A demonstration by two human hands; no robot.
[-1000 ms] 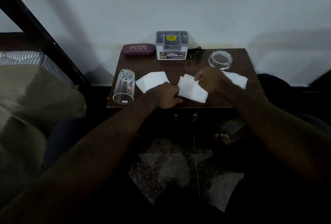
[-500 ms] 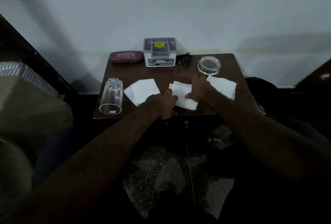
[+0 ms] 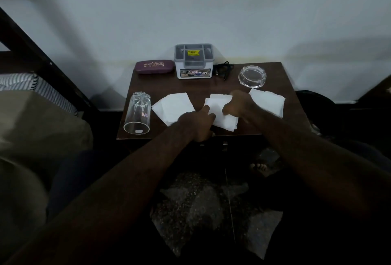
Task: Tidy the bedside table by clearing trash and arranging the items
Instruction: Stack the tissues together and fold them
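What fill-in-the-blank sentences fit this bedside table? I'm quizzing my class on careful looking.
1. The drinking glass lies on its ____.
2. Both hands, left hand and right hand, grip the ____ of three white tissues.
3. The purple glasses case sits to the ____ of the grey organizer box.
4. The black cable lies between that box and the glass ____.

Answers: side; middle; left; ashtray

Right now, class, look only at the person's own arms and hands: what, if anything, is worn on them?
Both forearms are bare from the bottom of the picture up to the hands: no sleeves show. The left hand and the right hand wear no gloves. No watch, bracelet or ring can be made out, though the dim light and some blur could hide something small.
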